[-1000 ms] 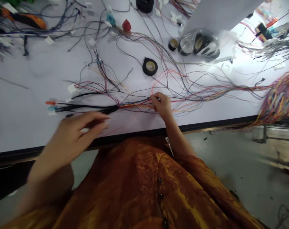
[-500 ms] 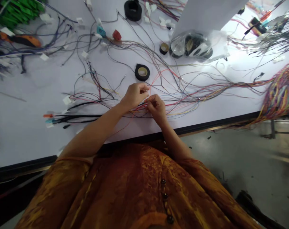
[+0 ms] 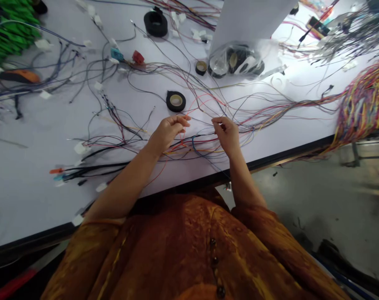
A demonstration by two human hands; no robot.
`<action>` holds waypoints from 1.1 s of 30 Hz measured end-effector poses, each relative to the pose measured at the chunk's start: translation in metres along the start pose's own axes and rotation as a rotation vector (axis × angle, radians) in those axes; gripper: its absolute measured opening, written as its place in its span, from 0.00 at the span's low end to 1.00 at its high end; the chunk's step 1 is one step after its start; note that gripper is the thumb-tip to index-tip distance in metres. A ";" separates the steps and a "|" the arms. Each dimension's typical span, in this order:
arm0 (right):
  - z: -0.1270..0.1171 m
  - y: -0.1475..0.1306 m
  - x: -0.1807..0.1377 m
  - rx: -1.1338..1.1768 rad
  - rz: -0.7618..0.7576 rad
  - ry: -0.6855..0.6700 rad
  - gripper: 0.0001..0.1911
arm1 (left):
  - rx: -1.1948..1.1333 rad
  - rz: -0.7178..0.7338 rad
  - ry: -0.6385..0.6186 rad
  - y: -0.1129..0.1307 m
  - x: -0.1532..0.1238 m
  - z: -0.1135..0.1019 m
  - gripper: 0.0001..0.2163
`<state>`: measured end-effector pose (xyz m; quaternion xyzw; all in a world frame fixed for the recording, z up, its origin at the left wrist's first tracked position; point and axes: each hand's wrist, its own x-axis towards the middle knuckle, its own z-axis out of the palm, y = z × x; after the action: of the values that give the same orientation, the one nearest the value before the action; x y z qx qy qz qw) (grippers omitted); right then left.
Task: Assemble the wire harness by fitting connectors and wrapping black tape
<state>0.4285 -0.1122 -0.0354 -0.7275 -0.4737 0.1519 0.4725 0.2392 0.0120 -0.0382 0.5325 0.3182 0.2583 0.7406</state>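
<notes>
My left hand [image 3: 168,132] is closed in a pinch on a thin orange-red wire [image 3: 194,103], which loops up and to the right from the fingertips. Below those fingers, the same colour of wire crosses the wire bundle [image 3: 204,143] lying along the table. To the right, my right hand [image 3: 227,132] hovers over the bundle, thumb and forefinger pinched together; whatever they hold is too fine to make out. Between the hands a blue wire [image 3: 193,143] bends into a loop. A black tape roll [image 3: 176,101] lies just beyond my left hand.
Further back are a small tape roll [image 3: 201,67], a clear bag [image 3: 236,60] of rolls, another black roll [image 3: 156,23], and red [image 3: 138,57] and blue [image 3: 116,54] connectors. A thick multicoloured wire bunch [image 3: 361,100] hangs over the right edge. Black-sleeved branches [image 3: 98,167] lie left.
My hands have moved apart: the right one has gone right, away from the left. The blue wire loop now shows between them. The view has shifted slightly.
</notes>
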 end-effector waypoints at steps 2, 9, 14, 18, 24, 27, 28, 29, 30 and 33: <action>-0.004 0.006 0.001 0.012 0.042 -0.049 0.11 | -0.008 0.000 -0.016 0.000 0.000 0.000 0.03; 0.003 -0.012 -0.014 -0.030 -0.013 -0.198 0.11 | 0.130 0.082 -0.008 -0.001 0.001 0.000 0.03; 0.004 -0.027 -0.020 -0.178 -0.142 -0.419 0.12 | 0.126 0.103 -0.015 -0.004 0.000 0.000 0.03; 0.005 -0.029 -0.029 -0.284 -0.150 -0.503 0.12 | 0.099 0.046 0.012 -0.003 -0.003 0.003 0.04; 0.017 -0.034 -0.048 -0.455 0.022 -0.503 0.09 | 0.063 -0.014 0.076 -0.004 -0.006 0.013 0.05; 0.025 -0.036 -0.049 -0.475 0.035 -0.483 0.05 | 0.024 -0.040 0.115 -0.010 -0.007 0.016 0.05; 0.027 -0.036 -0.048 -0.452 0.026 -0.468 0.03 | 0.019 -0.045 0.110 -0.011 -0.007 0.017 0.06; 0.027 -0.037 -0.047 -0.423 0.023 -0.449 0.02 | 0.021 -0.046 0.097 -0.013 -0.007 0.016 0.05; 0.027 -0.037 -0.045 -0.395 0.030 -0.430 0.02 | 0.033 -0.041 0.083 -0.013 -0.008 0.015 0.05; 0.024 -0.039 -0.042 -0.324 0.075 -0.404 0.03 | 0.117 0.014 0.047 -0.012 -0.009 0.012 0.04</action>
<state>0.3702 -0.1298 -0.0246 -0.7657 -0.5493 0.2336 0.2396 0.2429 -0.0053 -0.0449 0.5711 0.3462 0.2567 0.6987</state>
